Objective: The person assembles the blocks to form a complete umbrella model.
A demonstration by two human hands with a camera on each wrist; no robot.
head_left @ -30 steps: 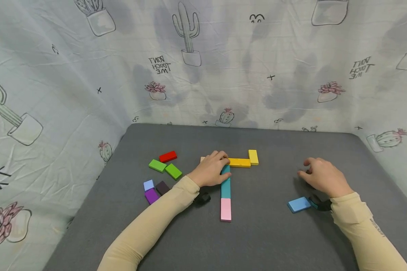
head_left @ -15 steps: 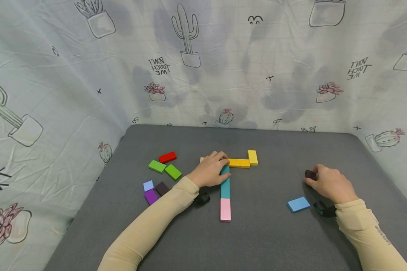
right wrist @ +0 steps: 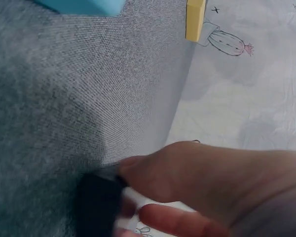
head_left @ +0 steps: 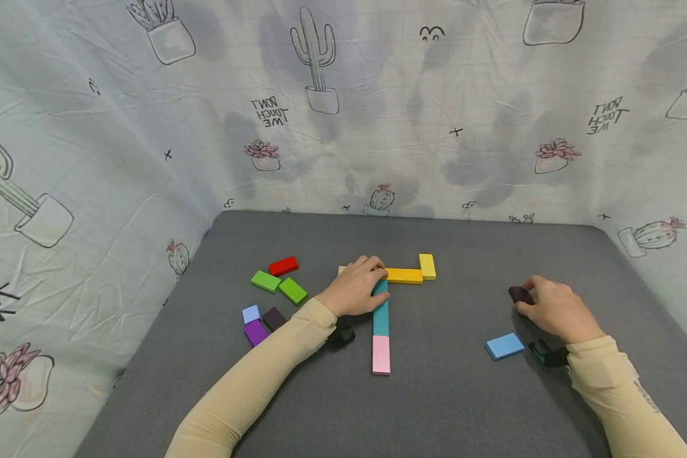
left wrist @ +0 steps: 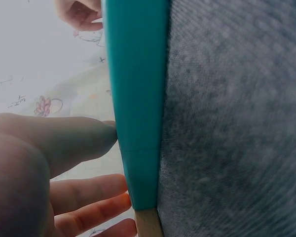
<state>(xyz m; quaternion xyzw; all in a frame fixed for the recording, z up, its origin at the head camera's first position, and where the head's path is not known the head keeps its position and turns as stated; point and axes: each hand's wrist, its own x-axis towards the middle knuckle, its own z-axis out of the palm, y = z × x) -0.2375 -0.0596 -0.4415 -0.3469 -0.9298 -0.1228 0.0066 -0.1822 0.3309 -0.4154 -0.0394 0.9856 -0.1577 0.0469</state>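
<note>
Block [head_left: 518,294], dark brown, flat, rectangular, pinched in right hand [head_left: 562,310]

The rightmost block [head_left: 518,294] was blackish, the strip of blocks [head_left: 381,322] teal and pink; the bench [head_left: 452,401] was plain grey, the sleeves [head_left: 257,375] beige, the white cloth [head_left: 378,70] printed with cacti and pink succulents.
</note>
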